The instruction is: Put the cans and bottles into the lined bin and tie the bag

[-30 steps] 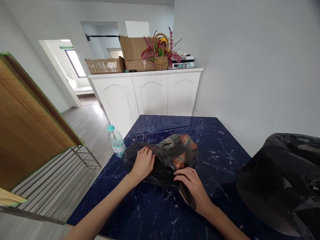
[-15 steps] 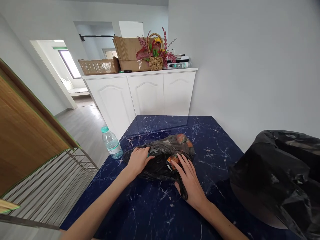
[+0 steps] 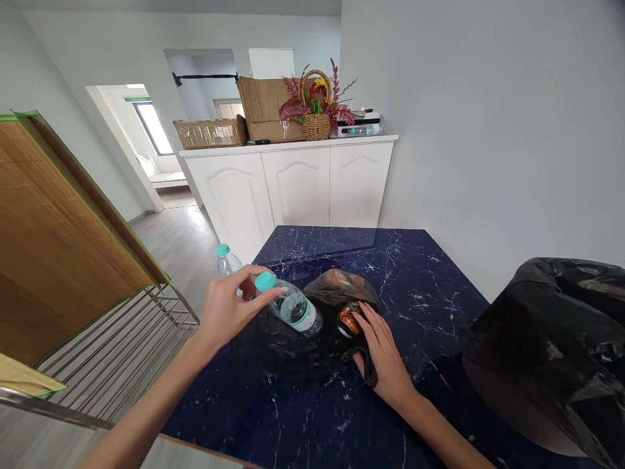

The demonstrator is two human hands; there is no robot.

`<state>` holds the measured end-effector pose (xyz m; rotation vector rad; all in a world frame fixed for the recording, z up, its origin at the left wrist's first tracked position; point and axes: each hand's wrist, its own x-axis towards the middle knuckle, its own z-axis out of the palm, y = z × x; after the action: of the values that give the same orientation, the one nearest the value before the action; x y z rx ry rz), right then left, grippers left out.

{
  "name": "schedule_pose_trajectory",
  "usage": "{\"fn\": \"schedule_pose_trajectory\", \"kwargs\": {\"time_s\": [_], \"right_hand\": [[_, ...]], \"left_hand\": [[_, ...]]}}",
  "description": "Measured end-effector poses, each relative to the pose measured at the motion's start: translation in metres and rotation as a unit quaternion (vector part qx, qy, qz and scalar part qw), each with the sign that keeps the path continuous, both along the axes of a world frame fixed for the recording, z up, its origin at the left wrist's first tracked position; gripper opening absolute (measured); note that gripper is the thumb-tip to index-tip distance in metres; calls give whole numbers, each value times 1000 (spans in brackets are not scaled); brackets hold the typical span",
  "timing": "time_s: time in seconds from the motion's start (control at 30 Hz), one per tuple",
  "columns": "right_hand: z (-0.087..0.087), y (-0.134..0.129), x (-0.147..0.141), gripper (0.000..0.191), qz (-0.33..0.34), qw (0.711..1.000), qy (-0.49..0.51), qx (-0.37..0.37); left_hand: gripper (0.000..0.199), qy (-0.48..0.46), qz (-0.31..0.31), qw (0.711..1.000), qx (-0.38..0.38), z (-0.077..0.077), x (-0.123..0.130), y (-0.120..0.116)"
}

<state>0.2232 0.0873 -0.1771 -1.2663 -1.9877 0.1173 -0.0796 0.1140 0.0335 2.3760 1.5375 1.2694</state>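
My left hand (image 3: 227,312) pinches a clear plastic water bottle (image 3: 294,309) near its teal cap, between thumb and fingers. The bottle leans, its cap toward me and left, its lower end at the mouth of a black plastic bag (image 3: 293,355). My right hand (image 3: 385,361) grips the bag's right edge, thumb beneath, with the fingertips touching an orange drink can (image 3: 348,320) in the opening. Reddish-orange shapes show through the bag's thin far side. A second teal-capped bottle (image 3: 228,262) stands beyond my left hand, partly hidden by it.
The bag lies on a dark blue marbled table (image 3: 312,417). At the right stands a large bin-like container covered with a black bag (image 3: 537,339). A metal rack (image 3: 122,352) is at the left. Behind, a white cabinet (image 3: 303,189) carries cardboard boxes (image 3: 263,107) and a flower basket (image 3: 316,126).
My left hand has brought a water bottle up out of the bag, moving left toward the standing bottle. My right hand has stayed on the bag and can. The view has shifted slightly.
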Motion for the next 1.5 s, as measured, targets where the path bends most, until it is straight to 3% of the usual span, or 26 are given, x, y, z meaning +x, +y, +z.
{"fn": "schedule_pose_trajectory", "kwargs": {"time_s": [0.1,0.2,0.33,0.43,0.57,0.7,0.93,1.13,1.33,1.5], "right_hand": [[-2,0,1,73,-3,1000,0,-4],[-3,0,2,71,-7,1000,0,-5],[-4,0,2,73,-5,1000,0,-1],[-5,0,2,74,-2,1000,-1,-2],[-6,-1,2,73,-6,1000,-11,-9],[-8,0,2,73,-11,1000,-11,-9],[-7,1,3,74,-4,1000,-1,-8],[-5,1,2,76,-2,1000,-4,-2],[-5,1,3,76,-5,1000,-6,3],[-3,0,3,73,-8,1000,6,-9]], "left_hand": [[33,-94,5,996,5,11,-5,-13],[26,-129,65,988,60,27,-17,-30],[30,-99,187,969,128,47,-46,-45],[39,-24,255,957,136,52,-69,-42],[48,59,297,951,53,39,-94,-21],[48,76,298,952,-11,18,-110,3],[45,68,290,954,-27,-5,-119,22],[43,57,283,957,-31,-11,-120,28],[49,58,276,958,-48,-9,-118,30],[73,43,314,947,51,-6,-106,20]]}}
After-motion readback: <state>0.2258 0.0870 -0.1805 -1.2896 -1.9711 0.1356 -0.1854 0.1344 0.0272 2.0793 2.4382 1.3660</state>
